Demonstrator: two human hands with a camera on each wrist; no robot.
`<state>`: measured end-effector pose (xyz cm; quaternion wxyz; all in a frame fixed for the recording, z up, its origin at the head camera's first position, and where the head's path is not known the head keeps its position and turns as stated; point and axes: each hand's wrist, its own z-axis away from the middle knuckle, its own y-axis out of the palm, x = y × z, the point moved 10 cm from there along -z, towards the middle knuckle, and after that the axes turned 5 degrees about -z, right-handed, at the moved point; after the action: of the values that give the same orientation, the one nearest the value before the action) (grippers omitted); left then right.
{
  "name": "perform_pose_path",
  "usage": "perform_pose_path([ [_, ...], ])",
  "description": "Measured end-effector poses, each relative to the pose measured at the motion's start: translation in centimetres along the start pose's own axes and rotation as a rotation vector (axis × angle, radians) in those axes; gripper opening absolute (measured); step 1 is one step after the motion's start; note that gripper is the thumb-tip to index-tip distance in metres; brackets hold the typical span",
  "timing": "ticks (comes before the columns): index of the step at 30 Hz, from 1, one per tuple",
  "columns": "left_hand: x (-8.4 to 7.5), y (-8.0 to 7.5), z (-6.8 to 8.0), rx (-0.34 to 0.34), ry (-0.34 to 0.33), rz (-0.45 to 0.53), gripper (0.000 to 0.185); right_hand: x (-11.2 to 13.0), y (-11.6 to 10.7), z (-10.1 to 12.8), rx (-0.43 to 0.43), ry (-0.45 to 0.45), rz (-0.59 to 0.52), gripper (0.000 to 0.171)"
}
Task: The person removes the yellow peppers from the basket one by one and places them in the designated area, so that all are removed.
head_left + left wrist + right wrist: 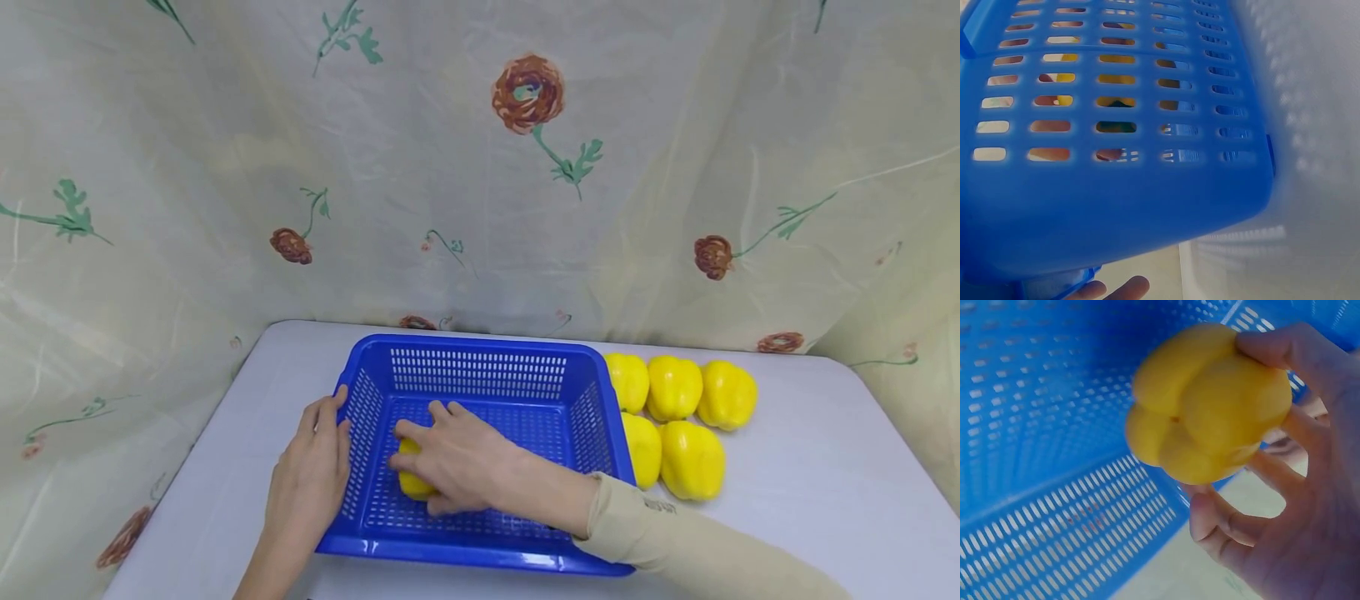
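A blue plastic basket point(480, 560) with slotted walls stands on the table. Inside it, toward the left, my right hand point(468, 458) grips a yellow bell pepper point(414, 483) from above. In the right wrist view the thumb and fingers curl round the pepper point(1210, 406), whose lobed end faces the camera. My left hand point(309, 467) rests against the basket's left side, its fingers at the rim. The left wrist view shows the basket's slotted outer wall point(1116, 200) close up, with two fingertips point(1129, 289) below it and yellow glimpsed through the slots.
Several yellow bell peppers point(693, 461) sit in two rows on the white table point(817, 467), just right of the basket. The nearest ones are partly hidden by its rim. A flower-patterned curtain point(465, 183) hangs behind and at both sides.
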<state>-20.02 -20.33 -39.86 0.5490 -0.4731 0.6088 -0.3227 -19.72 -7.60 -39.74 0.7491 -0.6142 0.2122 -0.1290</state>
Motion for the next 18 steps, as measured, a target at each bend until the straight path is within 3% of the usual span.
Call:
perform_pose_path([
  [9, -0.1, 0.0, 0.0, -0.010, 0.006, 0.005, 0.047, -2.0, -1.4, 2.0, 0.000, 0.104, 0.022, 0.061],
  [18, -0.3, -0.3, 0.1, -0.049, 0.023, 0.010, 0.045, -4.7, -2.8, 6.0, -0.075, 0.196, -0.096, 0.048],
])
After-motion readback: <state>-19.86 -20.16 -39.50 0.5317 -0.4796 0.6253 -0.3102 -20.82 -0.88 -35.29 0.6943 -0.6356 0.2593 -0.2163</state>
